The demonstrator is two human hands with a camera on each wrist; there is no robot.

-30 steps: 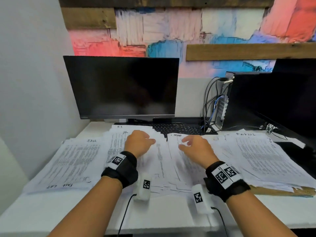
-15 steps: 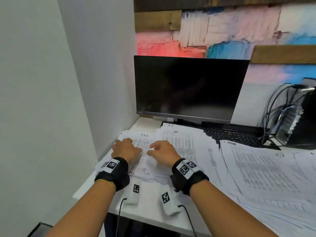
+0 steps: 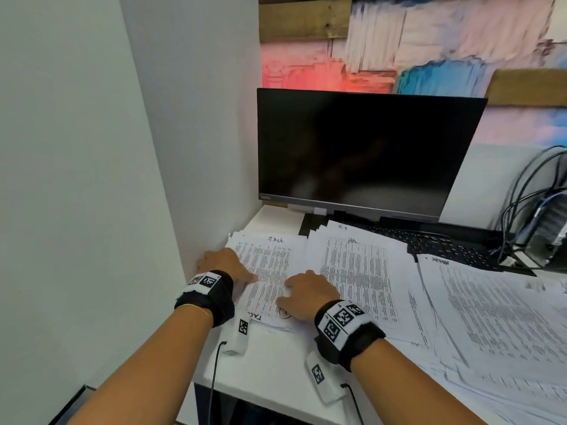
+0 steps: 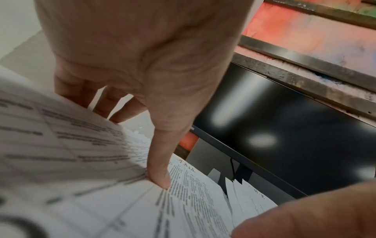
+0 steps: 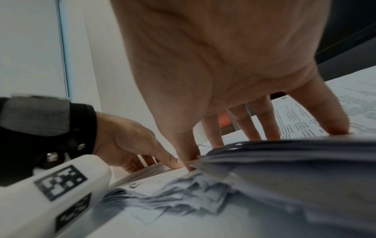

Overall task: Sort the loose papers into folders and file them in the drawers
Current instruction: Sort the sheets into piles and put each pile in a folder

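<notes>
A stack of printed sheets (image 3: 270, 271) headed "TASK" in handwriting lies at the desk's left end, against the wall. My left hand (image 3: 225, 265) holds its left edge, thumb (image 4: 160, 177) pressed on top and fingers (image 4: 81, 93) down behind the raised edge. On the stack's near right part my right hand (image 3: 306, 294) spreads its fingers (image 5: 329, 125) on top, and its thumb (image 5: 188, 161) tucks in at the edge of the upper sheets (image 5: 284, 154). Loose lower sheets (image 5: 193, 198) fan out below. No folder or drawer is in view.
A second pile (image 3: 356, 277) overlaps the first on its right, and a third pile (image 3: 491, 317) spreads further right. Behind them are a dark monitor (image 3: 362, 154), a black keyboard (image 3: 435, 243), cables (image 3: 527, 204) and a computer box (image 3: 549, 237). The wall (image 3: 92, 179) stands close on the left.
Both hands have moved left from the middle pile to the leftmost stack, and my view has turned left with them. They now hold that stack's edges.
</notes>
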